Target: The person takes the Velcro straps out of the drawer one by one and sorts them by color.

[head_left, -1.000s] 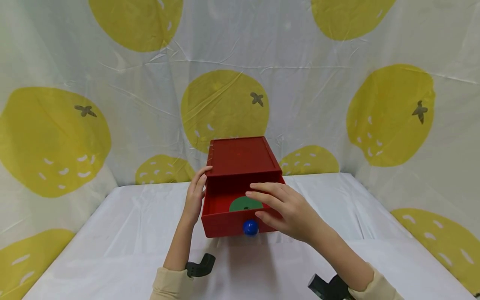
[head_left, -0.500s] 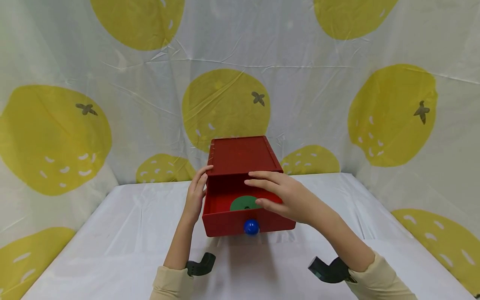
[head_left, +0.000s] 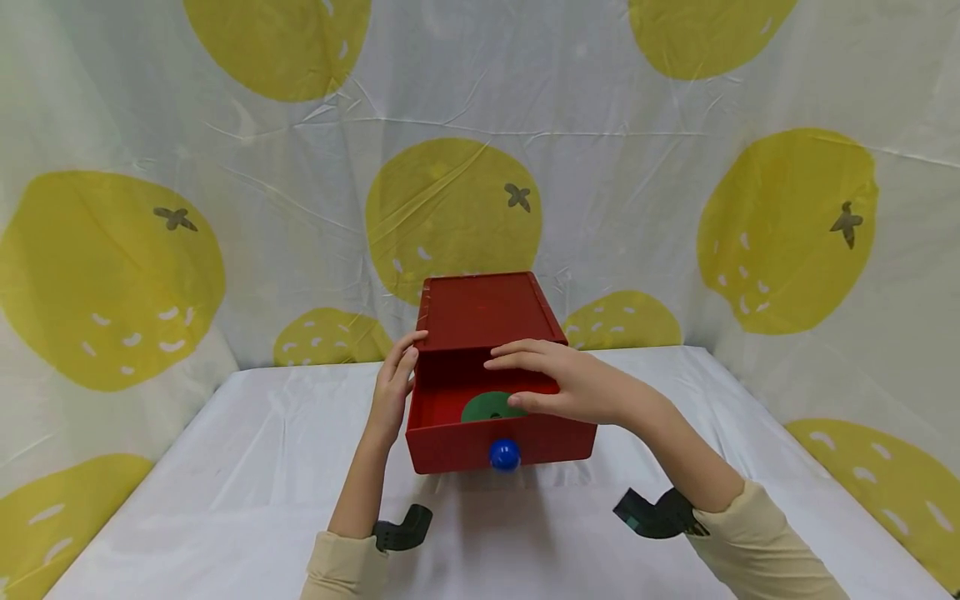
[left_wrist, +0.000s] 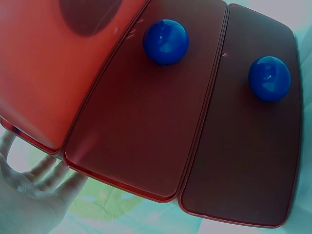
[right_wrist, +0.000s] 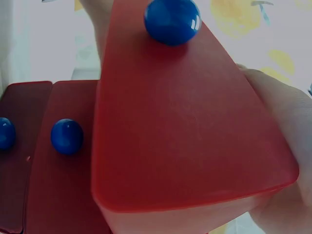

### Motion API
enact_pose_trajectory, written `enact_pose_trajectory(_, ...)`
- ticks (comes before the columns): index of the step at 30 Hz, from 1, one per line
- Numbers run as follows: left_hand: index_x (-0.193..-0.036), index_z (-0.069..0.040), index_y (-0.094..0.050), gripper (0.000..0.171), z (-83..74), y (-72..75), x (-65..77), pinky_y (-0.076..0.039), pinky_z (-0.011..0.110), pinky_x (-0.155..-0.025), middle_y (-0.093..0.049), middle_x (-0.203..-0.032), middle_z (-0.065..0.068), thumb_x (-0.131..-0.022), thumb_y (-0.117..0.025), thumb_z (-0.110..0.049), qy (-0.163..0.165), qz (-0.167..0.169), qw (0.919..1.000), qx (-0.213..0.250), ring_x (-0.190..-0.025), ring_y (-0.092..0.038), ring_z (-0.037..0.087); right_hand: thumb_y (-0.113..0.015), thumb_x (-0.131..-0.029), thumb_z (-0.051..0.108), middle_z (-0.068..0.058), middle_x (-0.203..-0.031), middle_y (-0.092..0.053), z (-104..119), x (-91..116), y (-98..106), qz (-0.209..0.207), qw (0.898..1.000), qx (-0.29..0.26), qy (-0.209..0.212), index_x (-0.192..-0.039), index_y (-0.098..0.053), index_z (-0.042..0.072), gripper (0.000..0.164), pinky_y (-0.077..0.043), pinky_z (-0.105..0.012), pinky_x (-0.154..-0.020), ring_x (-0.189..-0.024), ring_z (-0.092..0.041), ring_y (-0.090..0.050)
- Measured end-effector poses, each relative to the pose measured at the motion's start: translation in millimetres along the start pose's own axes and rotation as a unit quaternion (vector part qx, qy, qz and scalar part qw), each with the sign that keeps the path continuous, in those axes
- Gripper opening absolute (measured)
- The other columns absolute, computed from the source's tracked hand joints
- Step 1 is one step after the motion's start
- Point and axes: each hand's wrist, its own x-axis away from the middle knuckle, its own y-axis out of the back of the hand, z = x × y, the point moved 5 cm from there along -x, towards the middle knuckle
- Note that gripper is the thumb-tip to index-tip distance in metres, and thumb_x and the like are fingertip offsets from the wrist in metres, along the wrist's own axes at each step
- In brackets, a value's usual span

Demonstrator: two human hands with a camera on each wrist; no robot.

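Observation:
A red drawer cabinet (head_left: 487, 308) stands on the white-covered table, its top drawer (head_left: 450, 452) pulled out toward me. Inside that drawer lies a green disc (head_left: 482, 406) with a small dark hole, partly hidden by the right hand and the drawer front. A round blue knob (head_left: 505, 455) sits on the front. My left hand (head_left: 392, 387) rests against the cabinet's left side, fingers extended along it. My right hand (head_left: 570, 382) hangs over the right part of the open drawer with fingers loosely extended, and no object shows in its grasp.
Below the open drawer, the left wrist view shows a middle drawer (left_wrist: 136, 112) and a bottom drawer (left_wrist: 239, 136), both closed, each with a blue knob. A lemon-patterned curtain (head_left: 600, 208) hangs behind the table (head_left: 300, 450).
My right hand has risen from beside the drawer front and shifted slightly left over the drawer. The left hand, cabinet and pulled-out drawer stay nearly where they were.

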Motion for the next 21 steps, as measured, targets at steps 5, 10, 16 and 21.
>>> enact_pose_trajectory(5, -0.129, -0.019, -0.046, 0.036, -1.1, -0.8, 0.8, -0.031, 0.054, -0.101, -0.041, -0.136, 0.003, -0.096, -0.040, -0.031, 0.002, -0.004, 1.0000, -0.004, -0.124, -0.039, 0.020, -0.057, -0.088, 0.034, 0.003, -0.133, -0.047, -6, -6, 0, 0.029, 0.998, -0.046, 0.003, -0.129, -0.050, 0.018, 0.045, -0.041, -0.039, -0.097, -0.125, -0.017, -0.041)
enact_pose_trajectory(10, -0.129, -0.018, -0.046, 0.036, -1.7, -1.3, 0.5, -0.032, 0.052, -0.100, -0.041, -0.135, 0.003, -0.096, -0.040, -0.031, 0.000, -0.004, 1.0000, -0.002, -0.122, -0.040, 0.018, -0.063, -0.084, 0.034, 0.004, -0.133, -0.048, -11, -11, -2, 0.056, 0.996, -0.067, 0.010, -0.129, -0.051, 0.018, 0.049, -0.042, -0.037, -0.097, -0.125, -0.016, -0.042)
enact_pose_trajectory(16, -0.128, -0.017, -0.047, 0.035, -3.6, -1.2, 1.1, -0.036, 0.045, -0.097, -0.042, -0.134, 0.000, -0.096, -0.040, -0.030, -0.009, -0.004, 0.9999, 0.013, -0.117, -0.044, 0.016, -0.067, -0.081, 0.031, 0.003, -0.134, -0.048, -16, -15, -8, 0.094, 0.992, -0.081, 0.005, -0.127, -0.052, 0.020, 0.050, -0.038, -0.038, -0.100, -0.128, -0.016, -0.040)
enact_pose_trajectory(21, -0.128, -0.017, -0.047, 0.036, -2.4, -0.9, 1.3, -0.036, 0.046, -0.098, -0.042, -0.134, 0.000, -0.096, -0.040, -0.030, -0.007, -0.003, 0.9999, 0.009, -0.117, -0.043, 0.015, -0.068, -0.081, 0.030, 0.001, -0.136, -0.047, -17, -16, -14, 0.112, 0.991, -0.074, -0.008, -0.124, -0.056, 0.022, 0.046, -0.038, -0.039, -0.100, -0.128, -0.017, -0.040)
